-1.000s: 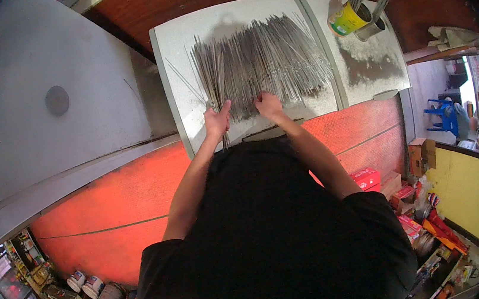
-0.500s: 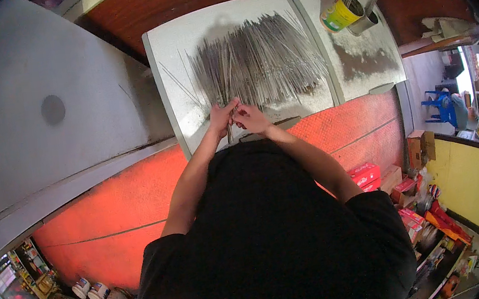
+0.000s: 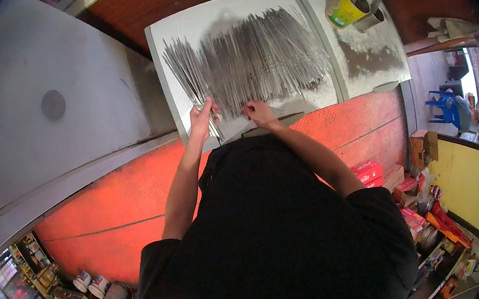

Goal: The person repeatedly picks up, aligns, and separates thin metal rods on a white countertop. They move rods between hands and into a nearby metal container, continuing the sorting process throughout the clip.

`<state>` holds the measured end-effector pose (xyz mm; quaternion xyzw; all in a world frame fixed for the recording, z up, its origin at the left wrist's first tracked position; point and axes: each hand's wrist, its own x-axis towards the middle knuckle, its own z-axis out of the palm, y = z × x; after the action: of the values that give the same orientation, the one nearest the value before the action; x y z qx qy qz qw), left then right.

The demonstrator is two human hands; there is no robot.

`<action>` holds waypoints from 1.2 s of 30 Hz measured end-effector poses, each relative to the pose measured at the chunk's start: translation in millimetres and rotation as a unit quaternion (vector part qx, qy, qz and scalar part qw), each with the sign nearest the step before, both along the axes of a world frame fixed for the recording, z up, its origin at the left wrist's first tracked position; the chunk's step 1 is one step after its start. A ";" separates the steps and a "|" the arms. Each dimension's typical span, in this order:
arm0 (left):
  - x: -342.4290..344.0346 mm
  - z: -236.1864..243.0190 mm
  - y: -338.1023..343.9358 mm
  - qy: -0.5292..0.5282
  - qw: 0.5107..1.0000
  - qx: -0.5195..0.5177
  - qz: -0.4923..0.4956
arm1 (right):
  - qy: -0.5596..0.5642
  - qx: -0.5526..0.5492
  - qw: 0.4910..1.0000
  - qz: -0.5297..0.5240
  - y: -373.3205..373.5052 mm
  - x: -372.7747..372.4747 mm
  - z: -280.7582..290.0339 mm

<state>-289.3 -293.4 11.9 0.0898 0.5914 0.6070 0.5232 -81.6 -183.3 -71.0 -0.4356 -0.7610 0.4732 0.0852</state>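
Observation:
A broad heap of thin grey metal rods (image 3: 264, 57) lies side by side on the white metal tabletop (image 3: 300, 105). My left hand (image 3: 202, 118) is closed round a bundle of the same rods (image 3: 184, 66), at the heap's left edge. The bundle's far ends fan out up and to the left, and its near ends poke out below my hand. My right hand (image 3: 260, 114) is at the near ends of the heap, fingers curled and pinched together. Whatever might be between those fingertips is too small to make out.
At the tabletop's far right stand a yellow-green can (image 3: 347, 12) and a plain metal can (image 3: 368, 21), both holding rods. A grey panel (image 3: 58, 136) rises on the left. Red boxes (image 3: 368, 172), cartons and white buckets (image 3: 98, 289) sit lower down.
Both hands were together at the heap's near edge. My left hand has moved left with the bundle of rods, which now leans beside the heap. My right hand has shifted slightly right.

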 end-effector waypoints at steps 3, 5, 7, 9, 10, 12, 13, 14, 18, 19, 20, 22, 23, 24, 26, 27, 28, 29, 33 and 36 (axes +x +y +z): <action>2.4 3.1 -14.4 -0.029 0.999 0.018 -0.021 | -0.061 0.088 0.994 -0.033 3.9 19.7 10.0; 9.3 8.8 -19.6 -0.005 0.999 0.028 -0.029 | -0.113 0.137 0.983 -0.043 6.7 26.8 18.6; 15.3 11.7 -23.3 -0.012 0.998 0.049 -0.035 | -0.176 0.171 0.969 -0.031 10.3 29.3 17.2; 21.8 9.7 -27.3 -0.035 0.998 0.040 -0.035 | -0.207 0.179 0.962 -0.018 13.0 26.1 13.9; 24.0 6.6 -30.7 -0.030 0.998 0.041 -0.039 | -0.222 0.183 0.958 -0.011 13.2 25.4 12.3; 29.4 4.6 -34.0 -0.017 0.999 0.039 -0.032 | -0.242 0.159 0.957 -0.023 12.5 21.5 14.3; 30.7 5.1 -35.1 -0.027 0.998 0.040 -0.029 | -0.251 0.147 0.956 -0.028 12.5 18.4 17.7; 31.5 6.0 -36.1 -0.037 0.998 0.041 -0.026 | -0.242 0.140 0.960 -0.033 12.5 18.6 15.3; 29.6 5.0 -38.7 -0.068 0.997 0.030 -0.027 | -0.194 0.097 0.974 -0.066 13.5 27.1 -0.8; 28.4 4.6 -39.1 -0.074 0.996 0.030 -0.027 | -0.178 0.082 0.978 -0.078 14.0 28.4 -3.2; 26.8 4.2 -39.0 -0.080 0.996 0.029 -0.027 | -0.148 0.080 0.982 -0.081 13.8 29.8 -5.6; 26.4 13.2 -33.6 -0.078 0.996 0.021 -0.023 | -0.090 0.074 0.989 -0.092 11.8 33.6 -8.5; 26.9 17.5 -29.3 -0.070 0.997 0.014 -0.017 | -0.036 -0.058 0.990 -0.121 11.7 35.6 -9.9; 27.8 22.4 -26.4 -0.061 0.998 0.005 -0.009 | 0.019 -0.189 0.971 -0.145 10.4 34.9 -4.3; 28.4 17.0 -21.1 -0.062 0.998 -0.018 -0.008 | 0.096 -0.318 0.932 -0.147 2.0 32.2 14.6; 28.3 14.5 -17.9 -0.062 0.998 -0.029 -0.006 | 0.118 -0.320 0.931 -0.127 -10.8 30.0 32.0; 29.2 13.6 -13.5 -0.063 0.997 -0.032 -0.012 | 0.139 -0.321 0.930 -0.108 -21.3 27.3 47.8; 31.0 13.3 -9.0 -0.064 0.997 -0.035 -0.019 | 0.150 -0.282 0.946 -0.058 -28.2 22.9 60.0; 41.3 16.6 8.8 -0.029 0.998 -0.039 -0.040 | 0.145 -0.092 0.977 0.124 -43.9 -5.3 107.1; 42.1 14.4 13.3 0.072 0.995 -0.049 -0.048 | 0.063 -0.046 0.969 0.235 -31.3 -13.2 113.1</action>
<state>-247.2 -280.1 26.3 0.1356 0.6516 0.5434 0.5116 -94.7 -214.7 42.1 -0.2167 -0.8127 0.5409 -0.0006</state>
